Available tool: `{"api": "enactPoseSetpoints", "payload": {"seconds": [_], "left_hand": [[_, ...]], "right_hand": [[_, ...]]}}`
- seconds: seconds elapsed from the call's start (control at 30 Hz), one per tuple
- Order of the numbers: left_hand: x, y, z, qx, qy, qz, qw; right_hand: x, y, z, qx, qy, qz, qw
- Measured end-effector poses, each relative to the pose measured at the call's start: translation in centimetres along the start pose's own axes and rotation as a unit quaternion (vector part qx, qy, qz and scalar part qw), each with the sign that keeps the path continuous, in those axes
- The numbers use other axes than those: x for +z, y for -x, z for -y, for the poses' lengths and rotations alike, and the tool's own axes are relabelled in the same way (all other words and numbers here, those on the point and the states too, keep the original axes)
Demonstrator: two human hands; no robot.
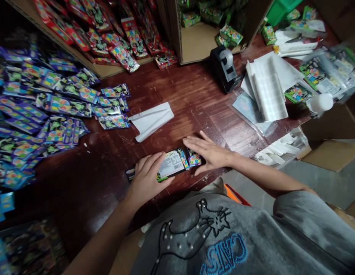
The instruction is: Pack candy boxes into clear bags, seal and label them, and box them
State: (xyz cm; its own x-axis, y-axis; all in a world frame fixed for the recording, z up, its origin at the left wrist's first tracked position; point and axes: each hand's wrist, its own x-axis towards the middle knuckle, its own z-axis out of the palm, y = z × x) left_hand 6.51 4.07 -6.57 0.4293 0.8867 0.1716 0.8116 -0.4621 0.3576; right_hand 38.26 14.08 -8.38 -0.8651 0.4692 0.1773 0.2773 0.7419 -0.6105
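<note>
head camera, worn | faces forward, steeply down — over the grey cat-motif T-shirt [260,233] at the near edge | close above left hand [147,179] and right hand [211,152], mid-view | reaches far — to open cardboard boxes [196,44]

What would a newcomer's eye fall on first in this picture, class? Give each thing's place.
Probably the big heap of purple packets spread along the left, with red packets in a cardboard box at the top. Next, near the middle, the left hand lies on a dark pack with a white label, and the right hand is beside it. At the bottom, a grey shirt shows a cat outline.
</note>
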Motion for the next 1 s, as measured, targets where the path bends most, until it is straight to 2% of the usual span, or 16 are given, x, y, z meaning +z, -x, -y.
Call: {"api": "enactPoseSetpoints", "payload": {"seconds": [0.17,0.37,0.43,0.57,0.67,0.77,0.87,0.93,1.0], "left_hand": [[0.0,-0.2,0.0,-0.011,0.012,0.011,1.0],[-0.1,-0.5,-0.1,-0.018,0.045,0.046,0.998],[0.0,-0.5,-0.3,-0.036,0.048,0.04,0.997],[0.4,-0.7,-0.7,-0.074,0.042,0.008,0.996],[0.6,-0.7,-1.0,-0.071,0.039,0.001,0.997],[0.6,-0.4,-1.7,-0.078,0.032,0.005,0.996],[-0.1,-0.4,-2.3,-0.077,0.012,0.019,0.997],[-1.5,-1.2,-1.9,-0.044,-0.011,0.014,0.999],[-3.8,-3.2,-0.1,0.0,-0.035,-0.012,0.999]], "right_hand": [[-0.9,0.6,-0.7,0.019,-0.042,0.025,0.999],[-1.2,-0.9,-1.6,-0.022,-0.108,0.064,0.992],[-0.9,-1.4,-1.8,-0.025,-0.11,0.061,0.992],[0.0,-1.8,-1.5,-0.002,-0.095,0.027,0.995],[0.4,-1.4,-0.6,0.033,-0.061,-0.013,0.998],[0.7,-0.9,1.3,0.064,-0.035,-0.054,0.996],[0.8,-0.6,2.3,0.056,-0.05,-0.067,0.995],[-0.5,-0.8,1.3,0.066,-0.043,-0.112,0.991],[-3.5,-1.9,-1.3,0.097,-0.004,-0.185,0.978]]}}
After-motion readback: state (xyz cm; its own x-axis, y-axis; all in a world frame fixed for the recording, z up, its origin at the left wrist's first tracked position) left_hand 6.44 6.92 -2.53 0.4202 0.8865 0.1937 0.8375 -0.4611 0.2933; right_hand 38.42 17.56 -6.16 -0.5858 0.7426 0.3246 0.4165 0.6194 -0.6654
